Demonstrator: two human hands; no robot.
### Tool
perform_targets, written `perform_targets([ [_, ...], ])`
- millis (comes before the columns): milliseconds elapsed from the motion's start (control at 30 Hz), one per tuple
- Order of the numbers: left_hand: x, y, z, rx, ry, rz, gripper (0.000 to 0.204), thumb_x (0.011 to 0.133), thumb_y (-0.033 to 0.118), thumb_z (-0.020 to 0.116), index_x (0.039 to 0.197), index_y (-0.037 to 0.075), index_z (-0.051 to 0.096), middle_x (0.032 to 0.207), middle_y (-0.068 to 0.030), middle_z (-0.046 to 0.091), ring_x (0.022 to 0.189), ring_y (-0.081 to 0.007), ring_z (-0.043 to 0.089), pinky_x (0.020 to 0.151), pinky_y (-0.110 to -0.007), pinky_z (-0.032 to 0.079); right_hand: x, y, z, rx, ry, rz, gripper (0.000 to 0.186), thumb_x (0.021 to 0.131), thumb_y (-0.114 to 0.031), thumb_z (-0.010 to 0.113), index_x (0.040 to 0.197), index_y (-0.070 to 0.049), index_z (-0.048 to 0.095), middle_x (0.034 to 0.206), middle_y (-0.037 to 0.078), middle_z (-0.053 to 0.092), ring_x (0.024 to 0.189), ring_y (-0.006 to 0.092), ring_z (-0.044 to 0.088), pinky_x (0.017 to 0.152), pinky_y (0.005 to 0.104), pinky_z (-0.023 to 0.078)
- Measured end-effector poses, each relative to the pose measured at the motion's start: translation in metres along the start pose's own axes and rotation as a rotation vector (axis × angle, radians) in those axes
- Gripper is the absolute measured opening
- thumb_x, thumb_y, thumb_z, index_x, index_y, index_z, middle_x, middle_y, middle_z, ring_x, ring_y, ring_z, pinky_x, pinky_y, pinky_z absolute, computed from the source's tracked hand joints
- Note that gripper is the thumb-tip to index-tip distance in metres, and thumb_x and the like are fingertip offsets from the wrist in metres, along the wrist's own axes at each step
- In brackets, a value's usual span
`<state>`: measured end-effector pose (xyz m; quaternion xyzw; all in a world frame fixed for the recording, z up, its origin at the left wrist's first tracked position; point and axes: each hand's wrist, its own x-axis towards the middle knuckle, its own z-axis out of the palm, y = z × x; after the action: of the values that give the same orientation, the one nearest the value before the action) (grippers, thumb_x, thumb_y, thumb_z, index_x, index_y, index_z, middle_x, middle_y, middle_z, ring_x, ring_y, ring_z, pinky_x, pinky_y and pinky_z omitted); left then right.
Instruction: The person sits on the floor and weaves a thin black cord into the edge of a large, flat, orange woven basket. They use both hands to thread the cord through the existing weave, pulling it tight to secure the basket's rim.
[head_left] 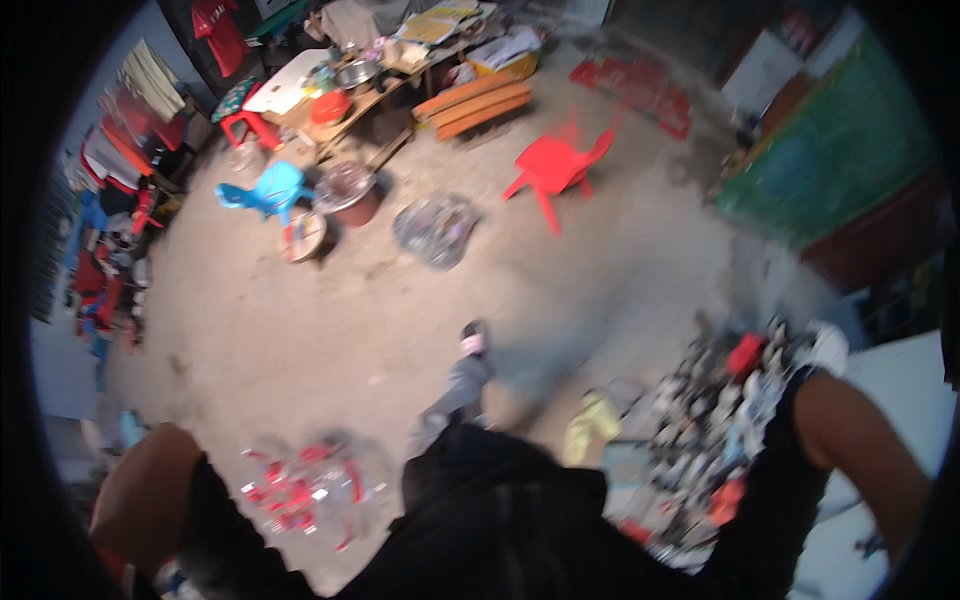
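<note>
Neither of my hands shows. My left arm [150, 480] is bent at the lower left and runs out of view at the bottom edge. On the lower right my right arm [865, 450] also bends away, its hand out of sight. Closest to my left arm is a pile of red and clear plastic pieces [300, 485] on the floor. Beside my right arm lies a large heap of shoes [705, 410], blurred, with a few red items in it. One of my legs, in grey trousers, reaches forward with a dark shoe [473, 338] on the concrete floor [300, 330].
Ahead stand a red plastic chair [555, 165], a blue chair [270, 190], a lined bin [347, 195] and a clear plastic bag [437, 230]. A cluttered wooden table [370, 98] and an orange bench [475, 105] are farther back. Clothes [130, 160] hang left; a green board [830, 150] leans right.
</note>
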<state>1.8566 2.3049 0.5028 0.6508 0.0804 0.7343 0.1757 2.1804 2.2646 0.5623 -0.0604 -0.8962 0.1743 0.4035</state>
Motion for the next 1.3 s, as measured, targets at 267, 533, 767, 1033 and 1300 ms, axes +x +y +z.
perform_targets([
  [267,0.003,-0.343,0.03,0.14,-0.063,-0.529,0.035,0.093,0.032,0.051,0.122,0.013,0.057,0.127,-0.0085,0.054,0.113,-0.0234,0.048,0.092,-0.041,0.04,0.006,0.269,-0.116,-0.167,0.036,0.295,0.039,0.092,-0.04,0.054,0.113,-0.007,0.059,0.11,0.015,0.059,0.105,0.0247,0.054,0.091,0.0441,0.039],
  [533,0.013,-0.551,0.02,0.238,-0.132,-0.838,0.034,0.093,0.031,0.051,0.121,0.012,0.057,0.125,-0.0085,0.054,0.11,-0.0224,0.049,0.091,-0.039,0.04,-0.006,0.458,-0.175,-0.2,0.152,0.434,0.037,0.092,-0.037,0.055,0.111,-0.007,0.06,0.109,0.015,0.06,0.103,0.0246,0.054,0.089,0.0432,0.04],
  [767,0.046,-0.649,-0.008,0.512,-0.005,-0.959,0.033,0.094,0.03,0.051,0.119,0.011,0.058,0.124,-0.0086,0.054,0.108,-0.0216,0.049,0.089,-0.038,0.04,-0.022,0.64,-0.212,-0.028,0.189,0.429,0.035,0.091,-0.036,0.056,0.11,-0.007,0.06,0.108,0.015,0.06,0.101,0.0245,0.055,0.087,0.0425,0.041],
  [1033,0.075,-0.744,-0.051,0.665,0.165,-1.004,0.031,0.094,0.028,0.051,0.118,0.01,0.058,0.122,-0.0087,0.055,0.105,-0.0207,0.049,0.087,-0.036,0.041,0.012,0.798,-0.231,0.103,0.142,0.414,0.033,0.09,-0.033,0.057,0.108,-0.006,0.061,0.106,0.014,0.06,0.099,0.0244,0.056,0.085,0.0417,0.042],
  [1300,0.086,-0.901,-0.125,0.656,0.241,-1.03,0.03,0.094,0.027,0.051,0.116,0.009,0.058,0.12,-0.0087,0.055,0.102,-0.0198,0.05,0.085,-0.035,0.041,0.065,0.947,-0.225,0.084,0.11,0.444,0.031,0.09,-0.031,0.058,0.107,-0.006,0.061,0.105,0.014,0.061,0.097,0.0243,0.056,0.083,0.0408,0.043],
])
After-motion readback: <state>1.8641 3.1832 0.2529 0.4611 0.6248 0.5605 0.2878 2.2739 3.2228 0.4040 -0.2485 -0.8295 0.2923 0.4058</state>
